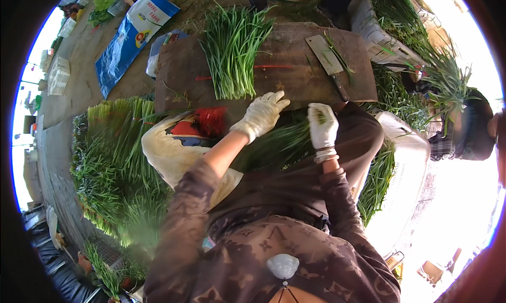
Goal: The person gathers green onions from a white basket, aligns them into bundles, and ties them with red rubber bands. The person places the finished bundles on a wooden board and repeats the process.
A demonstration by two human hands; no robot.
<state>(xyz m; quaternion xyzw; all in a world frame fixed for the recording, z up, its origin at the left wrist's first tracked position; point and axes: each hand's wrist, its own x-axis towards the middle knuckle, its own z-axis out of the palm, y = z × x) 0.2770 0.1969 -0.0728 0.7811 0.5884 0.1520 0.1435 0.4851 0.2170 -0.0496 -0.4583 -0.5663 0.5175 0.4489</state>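
My left hand (pixel 263 114), in a white glove, is over the front edge of a brown wooden board (pixel 284 81). Its fingers are apart and nothing shows in them. My right hand (pixel 324 125), also gloved, is curled around some garlic chives (pixel 286 139) above my lap; motion blurs their leaves. On the board lies a sheaf of garlic chives (pixel 237 54), cut ends towards me. A cleaver (pixel 324 56) rests at the board's right, with loose leaves beside it. Red ties (pixel 211 120) hang in a bunch at my left knee.
Tied bundles of chives (pixel 118 153) are stacked to my left. White plastic crates stand at the right, one (pixel 407 145) close to my knee. A blue and white sack (pixel 134 34) lies beyond the board's left. Another person (pixel 470 125) is at the far right.
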